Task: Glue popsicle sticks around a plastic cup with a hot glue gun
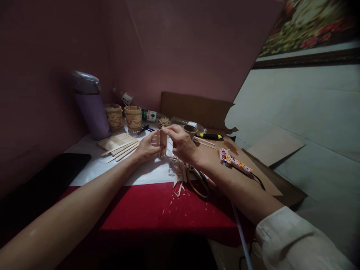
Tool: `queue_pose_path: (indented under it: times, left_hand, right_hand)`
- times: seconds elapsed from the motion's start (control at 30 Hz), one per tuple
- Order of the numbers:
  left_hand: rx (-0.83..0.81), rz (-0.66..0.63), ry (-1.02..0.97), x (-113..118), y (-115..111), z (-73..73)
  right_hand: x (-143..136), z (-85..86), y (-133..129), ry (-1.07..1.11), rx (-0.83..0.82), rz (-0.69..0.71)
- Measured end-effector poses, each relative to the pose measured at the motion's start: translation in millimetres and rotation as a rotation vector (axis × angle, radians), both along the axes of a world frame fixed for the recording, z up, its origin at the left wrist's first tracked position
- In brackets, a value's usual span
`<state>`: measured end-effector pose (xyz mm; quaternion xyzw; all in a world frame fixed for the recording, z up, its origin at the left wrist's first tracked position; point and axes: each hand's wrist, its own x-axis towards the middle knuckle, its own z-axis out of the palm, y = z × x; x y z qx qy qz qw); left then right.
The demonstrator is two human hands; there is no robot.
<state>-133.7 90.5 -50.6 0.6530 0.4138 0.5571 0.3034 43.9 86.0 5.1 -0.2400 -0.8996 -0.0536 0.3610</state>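
Note:
My left hand [147, 147] grips a small upright piece made of wooden sticks [161, 142] from its left side. At the top right of that piece, my right hand [180, 140] has its fingers closed on the edge. Left of my hands lies a pile of flat wooden sticks [119, 145] on white paper. Cut stick pieces [180, 176] and splinters lie below my right hand, beside scissors [198, 182] partly hidden by my right forearm. A brown round cup [190, 129] stands just behind my right hand.
A purple bottle [91, 108] and two decorated wooden cups [133, 118] stand at the back left. To the right are a yellow-black cutter [210, 136], a patterned glue gun [234, 161] with its cord, and cardboard [261, 180]. A clear plastic bottle [182, 121] lies behind.

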Motion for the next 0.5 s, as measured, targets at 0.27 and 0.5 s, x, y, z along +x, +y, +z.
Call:
queue_pose_path:
  times: [0.27,0.5]
  left_hand:
    - [0.022,0.054,0.095,-1.2,-1.1,2.3]
    - [0.014,0.031,0.108,-1.2,-2.8,3.2]
  right_hand:
    - [1.3,4.8,-1.3,0.009,-0.011,-0.11]
    - [2.6,6.4,-1.1,-0.016,0.013,-0.106]
